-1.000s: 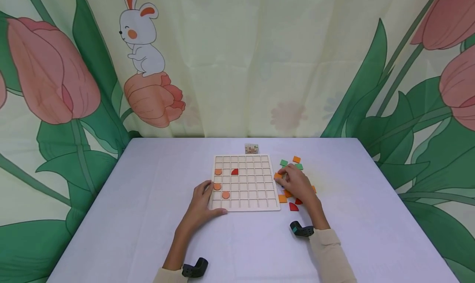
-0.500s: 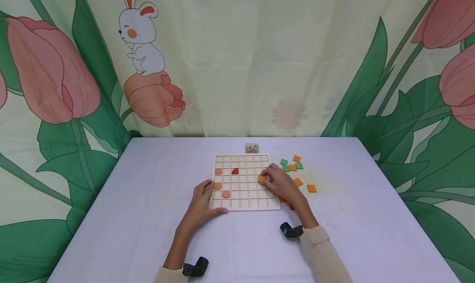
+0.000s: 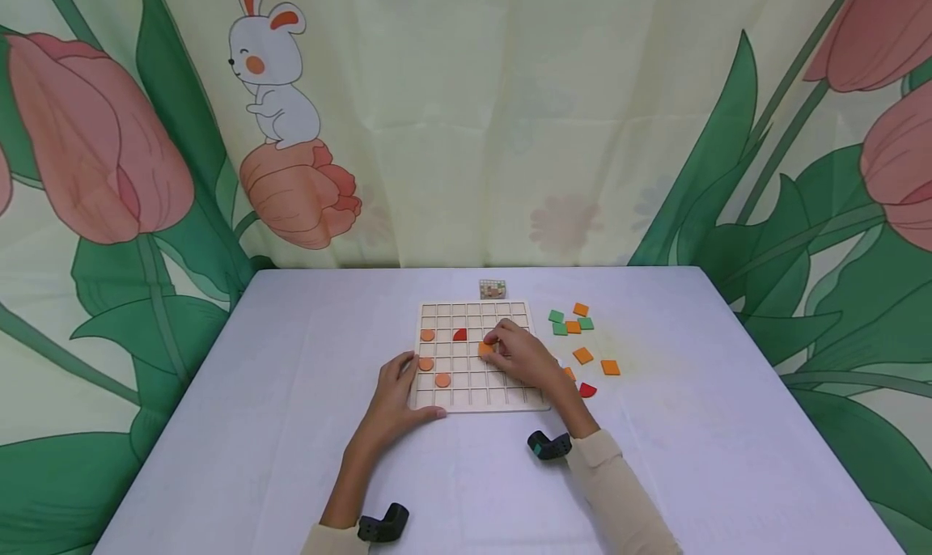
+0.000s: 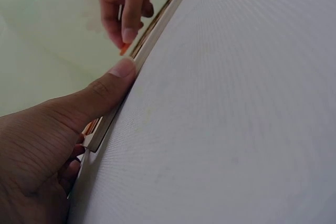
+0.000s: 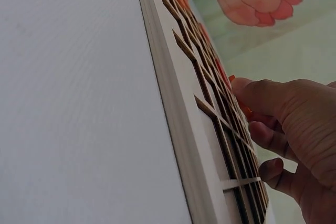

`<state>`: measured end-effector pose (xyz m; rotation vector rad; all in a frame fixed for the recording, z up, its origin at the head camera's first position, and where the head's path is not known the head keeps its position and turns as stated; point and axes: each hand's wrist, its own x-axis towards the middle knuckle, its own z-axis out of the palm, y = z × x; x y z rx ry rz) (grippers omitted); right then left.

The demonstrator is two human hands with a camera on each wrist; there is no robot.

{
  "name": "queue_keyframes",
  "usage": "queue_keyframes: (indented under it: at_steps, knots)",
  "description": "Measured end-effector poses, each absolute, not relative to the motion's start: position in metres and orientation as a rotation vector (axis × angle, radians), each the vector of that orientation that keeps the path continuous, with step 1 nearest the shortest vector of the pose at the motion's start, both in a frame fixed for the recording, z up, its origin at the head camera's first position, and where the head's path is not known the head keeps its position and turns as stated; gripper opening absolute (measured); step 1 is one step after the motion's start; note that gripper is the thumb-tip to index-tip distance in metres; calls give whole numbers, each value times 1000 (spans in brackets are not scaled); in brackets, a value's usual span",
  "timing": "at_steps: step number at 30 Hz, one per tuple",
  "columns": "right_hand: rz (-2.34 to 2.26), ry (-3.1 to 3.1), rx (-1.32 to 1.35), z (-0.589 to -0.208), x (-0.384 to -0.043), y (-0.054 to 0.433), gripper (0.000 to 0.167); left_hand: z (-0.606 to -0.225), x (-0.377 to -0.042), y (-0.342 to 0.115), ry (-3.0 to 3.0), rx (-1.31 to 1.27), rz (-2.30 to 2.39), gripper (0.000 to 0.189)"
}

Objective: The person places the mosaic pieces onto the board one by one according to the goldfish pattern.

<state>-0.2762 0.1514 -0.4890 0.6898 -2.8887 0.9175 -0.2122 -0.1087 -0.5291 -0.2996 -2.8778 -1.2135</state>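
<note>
- One orange square (image 3: 485, 349) is pinched between the thumb and fingers of our right hand (image 3: 520, 353), over the middle of the pale gridded board (image 3: 473, 399); whether it touches the board we cannot tell.
- We judge the step in hand to be placing this square in a cell; the next move would call for lining its edges up with the ridges, lowering it flat and letting go without nudging its neighbour.
- Our left hand (image 3: 396, 389) grips the board's near left corner, fingers along the left side and thumb at the near edge, which should keep it steady.
- The square looks flat and plain, partly covered by our fingertips.
- Just beyond it, to the left, sits a red quarter-round (image 3: 460, 335); three orange discs (image 3: 442, 380) lie further left.
</note>
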Motion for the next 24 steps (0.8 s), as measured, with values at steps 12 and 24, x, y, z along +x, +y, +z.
queue_keyframes:
  at_steps: [12,24]
  knots:
    - [819,-2904,741,-494,-283,123,25,-528,-213,-109,-2889,-305,-1183,110]
    - [766,-2879,733,-498,-288,107,26,-526,-213,-108,-2889,-311,-1172,110]
